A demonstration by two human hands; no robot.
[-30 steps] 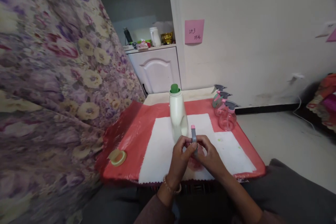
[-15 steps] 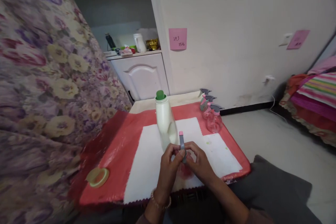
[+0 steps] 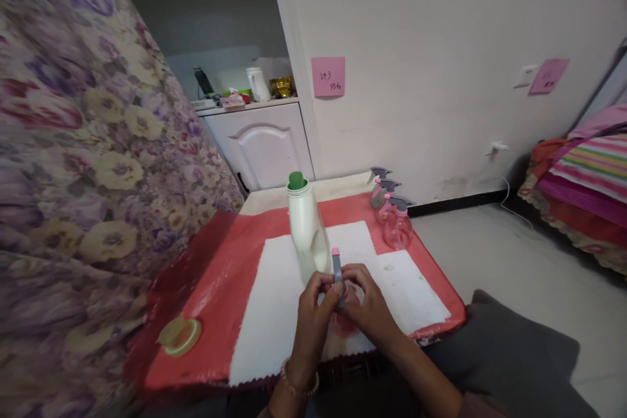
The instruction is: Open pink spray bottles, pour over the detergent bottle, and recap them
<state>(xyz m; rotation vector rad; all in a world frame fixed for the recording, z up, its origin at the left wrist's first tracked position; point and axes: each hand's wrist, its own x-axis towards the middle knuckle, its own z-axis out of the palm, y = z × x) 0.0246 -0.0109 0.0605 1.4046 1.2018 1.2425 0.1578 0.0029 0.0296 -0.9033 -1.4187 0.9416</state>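
Observation:
Both hands are closed around the top of a pink see-through spray bottle (image 3: 347, 322) near the table's front edge. My left hand (image 3: 316, 307), with a beaded bracelet at the wrist, grips the grey spray head (image 3: 337, 267), whose pink nozzle tip points away from me. My right hand (image 3: 368, 305) is wrapped about the bottle's neck from the other side; its fingers partly hide the neck. Just beyond stands a large pale-green jug (image 3: 304, 222) with a green piece (image 3: 296, 180) in its open mouth.
Several pink spray bottles (image 3: 398, 232) with grey heads stand at the table's right rear. White cloths (image 3: 264, 313) lie on the red table cover (image 3: 215, 274). A round yellowish lid or dish (image 3: 181, 337) sits at the left front. A floral curtain (image 3: 98, 163) hangs on the left.
The view has shifted slightly. Both hands stay on the spray bottle in nearly the same pose, and nothing has been let go.

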